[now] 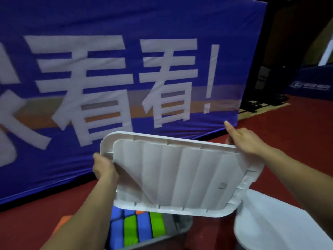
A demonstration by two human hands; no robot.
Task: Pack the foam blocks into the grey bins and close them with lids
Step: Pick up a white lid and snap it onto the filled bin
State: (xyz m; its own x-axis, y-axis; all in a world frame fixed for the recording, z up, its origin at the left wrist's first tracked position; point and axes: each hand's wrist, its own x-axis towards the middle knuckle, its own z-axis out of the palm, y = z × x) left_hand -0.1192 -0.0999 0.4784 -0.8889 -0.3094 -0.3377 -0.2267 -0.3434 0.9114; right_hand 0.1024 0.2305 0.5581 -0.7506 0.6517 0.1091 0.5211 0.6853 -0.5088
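White plastic lid (182, 175) held up in the air, ribbed underside facing the camera, tilted with its far edge raised. Left hand (105, 167) clamped on the lid's rim at 9 o'clock, fingers curled round behind it, thumb on the near face. Right hand (242, 139) gripping the corner at 1 o'clock, closed on the rim, 1 finger sticking straight up past the edge. Directly below the lid, at 6 o'clock of the frame, grey bin (182, 226) open on top, packed with foam blocks (144, 229) standing on edge side by side: blue, green, blue, green, with an orange one partly hidden under the lid. At 7 o'clock, beside the bin and partly behind the left forearm, orange block (62, 222) lying on the red floor (288, 127). At 4 o'clock, second white lid (281, 224) resting flat, just beside the bin. Across the background, blue banner (115, 51) with large white characters.
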